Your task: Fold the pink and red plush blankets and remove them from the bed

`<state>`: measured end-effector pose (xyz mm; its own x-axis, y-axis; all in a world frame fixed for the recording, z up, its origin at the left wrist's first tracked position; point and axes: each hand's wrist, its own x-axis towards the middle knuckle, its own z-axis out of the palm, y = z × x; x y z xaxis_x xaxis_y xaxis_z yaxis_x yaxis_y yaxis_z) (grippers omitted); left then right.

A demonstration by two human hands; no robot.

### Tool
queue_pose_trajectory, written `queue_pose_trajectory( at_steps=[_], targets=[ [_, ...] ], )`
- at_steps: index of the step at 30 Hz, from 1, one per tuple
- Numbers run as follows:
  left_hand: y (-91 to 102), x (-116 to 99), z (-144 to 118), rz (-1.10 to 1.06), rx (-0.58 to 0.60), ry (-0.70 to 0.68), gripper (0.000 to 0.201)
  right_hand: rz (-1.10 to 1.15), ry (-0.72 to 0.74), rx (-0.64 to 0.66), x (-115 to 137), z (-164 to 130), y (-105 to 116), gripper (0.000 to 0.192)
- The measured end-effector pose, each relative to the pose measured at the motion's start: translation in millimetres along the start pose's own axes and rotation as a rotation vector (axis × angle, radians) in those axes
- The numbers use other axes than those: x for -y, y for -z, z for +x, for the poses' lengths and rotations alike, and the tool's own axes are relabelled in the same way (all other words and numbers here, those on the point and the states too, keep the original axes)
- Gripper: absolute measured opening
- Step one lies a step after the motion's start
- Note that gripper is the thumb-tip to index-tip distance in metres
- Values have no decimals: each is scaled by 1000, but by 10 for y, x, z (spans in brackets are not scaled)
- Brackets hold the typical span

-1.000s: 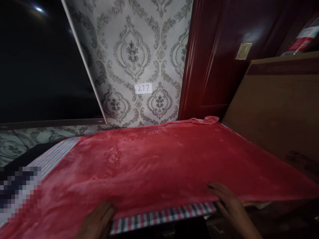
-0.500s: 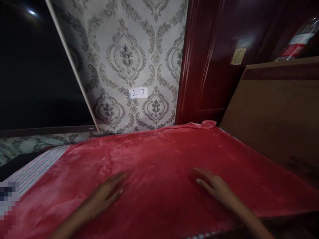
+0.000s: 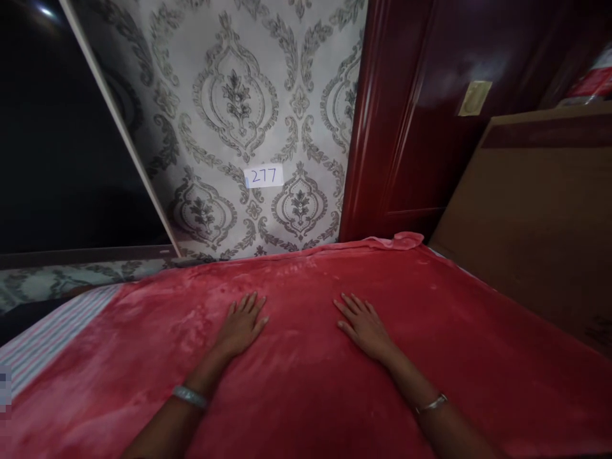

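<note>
A red plush blanket (image 3: 296, 382) covers most of the surface before me, with faint creases and lighter brushed patches. My left hand (image 3: 241, 326) lies palm down on it, left of the middle, fingers spread. On the right of the middle, my right hand (image 3: 364, 325) also rests flat with its fingers apart. Neither hand grips anything. A pale bangle (image 3: 190, 396) circles my left wrist and a thin silver bracelet (image 3: 431, 403) my right. The blanket's far edge bunches into a small fold (image 3: 406, 240) at the back right.
Striped cloth (image 3: 62, 328) shows at the left, beyond the blanket's edge. A large dark screen (image 3: 71, 146) stands at the back left. Along the right side is a big cardboard box (image 3: 535, 223) with a bottle (image 3: 593, 80) on top. A paper label (image 3: 264, 176) reading 277 is on the patterned wall.
Both hands have moved forward over the blanket, away from me, and now lie flat with fingers spread. The view has shifted slightly, and both wrist bands have come into sight.
</note>
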<state>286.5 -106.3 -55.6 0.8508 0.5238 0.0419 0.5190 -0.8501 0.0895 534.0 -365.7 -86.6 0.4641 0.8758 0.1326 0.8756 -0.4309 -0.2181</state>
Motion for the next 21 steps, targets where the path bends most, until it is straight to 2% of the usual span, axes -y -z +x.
queue_pose_trajectory(
  at_steps=[5, 8, 13, 16, 18, 21],
  targets=[
    [-21, -24, 23, -11, -12, 39, 63, 6, 6, -34, -13, 7, -25, 55],
    [-42, 62, 24, -27, -55, 98, 65, -3, -26, -36, -105, 6, -33, 54],
    [-18, 510, -79, -77, -163, 215, 59, -66, -205, -83, -430, -47, -39, 54],
    [23, 774, -140, -138, -241, 201, 48, -46, -309, -93, -528, -30, 10, 53],
    [39, 882, -150, -195, -287, 161, 37, 26, -296, -89, -487, 56, 70, 50],
    [22, 965, -133, -286, -344, 121, 26, 151, -126, -96, -286, 327, 157, 41]
  ],
)
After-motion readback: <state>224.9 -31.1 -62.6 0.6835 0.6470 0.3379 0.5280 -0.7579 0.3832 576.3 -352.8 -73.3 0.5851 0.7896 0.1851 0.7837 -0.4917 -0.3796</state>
